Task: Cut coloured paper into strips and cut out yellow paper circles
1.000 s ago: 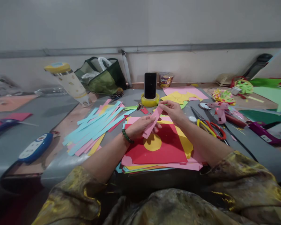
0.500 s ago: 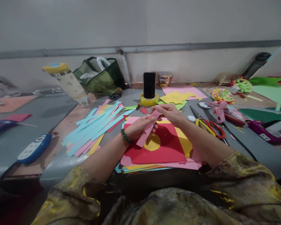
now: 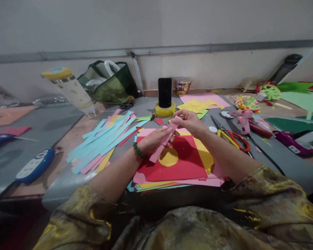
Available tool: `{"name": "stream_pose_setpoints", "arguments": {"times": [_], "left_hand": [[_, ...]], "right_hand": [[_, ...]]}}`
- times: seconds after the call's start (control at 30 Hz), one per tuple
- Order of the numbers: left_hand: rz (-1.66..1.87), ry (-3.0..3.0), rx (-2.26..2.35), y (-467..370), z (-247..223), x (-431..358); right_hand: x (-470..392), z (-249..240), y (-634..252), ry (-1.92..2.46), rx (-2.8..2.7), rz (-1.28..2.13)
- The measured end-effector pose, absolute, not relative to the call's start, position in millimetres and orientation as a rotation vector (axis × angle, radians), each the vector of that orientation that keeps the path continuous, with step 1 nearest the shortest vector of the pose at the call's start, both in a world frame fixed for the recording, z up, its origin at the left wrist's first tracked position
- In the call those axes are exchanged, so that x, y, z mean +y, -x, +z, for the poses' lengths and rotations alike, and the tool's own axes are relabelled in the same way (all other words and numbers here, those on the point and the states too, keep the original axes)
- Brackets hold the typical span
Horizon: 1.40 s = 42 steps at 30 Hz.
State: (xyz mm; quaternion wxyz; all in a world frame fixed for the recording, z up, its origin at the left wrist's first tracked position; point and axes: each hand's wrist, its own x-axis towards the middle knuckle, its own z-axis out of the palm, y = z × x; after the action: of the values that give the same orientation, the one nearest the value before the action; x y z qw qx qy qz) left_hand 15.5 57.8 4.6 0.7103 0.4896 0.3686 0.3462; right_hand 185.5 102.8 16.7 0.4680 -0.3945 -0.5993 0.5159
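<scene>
A pink paper strip (image 3: 158,151) slants between my two hands above a red sheet (image 3: 184,163) that bears a yellow circle (image 3: 168,157). My left hand (image 3: 156,139), below a green bead bracelet, is closed on the strip's middle with the thumb on top. At the strip's upper end, my right hand (image 3: 189,122) pinches it between thumb and fingers. Under the red sheet lies a stack of coloured paper (image 3: 156,185). Left of my hands spreads a loose pile of blue, pink and yellow strips (image 3: 104,139).
Scissors with red and yellow handles (image 3: 234,139) and a pink glue gun (image 3: 243,119) lie to the right. Behind my hands a phone (image 3: 165,92) leans upright on a yellow tape roll (image 3: 165,110). A tumbler (image 3: 70,92) and green bag (image 3: 114,83) stand back left.
My right hand has shifted slightly along the strip's upper end, and more of the strip shows between the hands. The whole view has moved a little.
</scene>
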Motion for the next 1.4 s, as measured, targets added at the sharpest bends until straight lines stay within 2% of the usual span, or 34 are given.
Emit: {"name": "stream_pose_setpoints", "arguments": {"times": [0.5, 1.0, 1.4], "left_hand": [[0.682, -1.089, 0.850, -8.6, 15.1, 61.9], [0.883, -1.204, 0.910, 0.5, 7.9, 72.0], [0.746, -1.137, 0.924, 5.0, 12.7, 75.0]], "right_hand": [[109.4, 26.5, -204.2, 1.001, -1.544, 1.318], [110.0, 29.9, -205.3, 1.047, -1.558, 1.038], [113.4, 26.8, -211.2, 1.047, -1.555, 1.036]]}}
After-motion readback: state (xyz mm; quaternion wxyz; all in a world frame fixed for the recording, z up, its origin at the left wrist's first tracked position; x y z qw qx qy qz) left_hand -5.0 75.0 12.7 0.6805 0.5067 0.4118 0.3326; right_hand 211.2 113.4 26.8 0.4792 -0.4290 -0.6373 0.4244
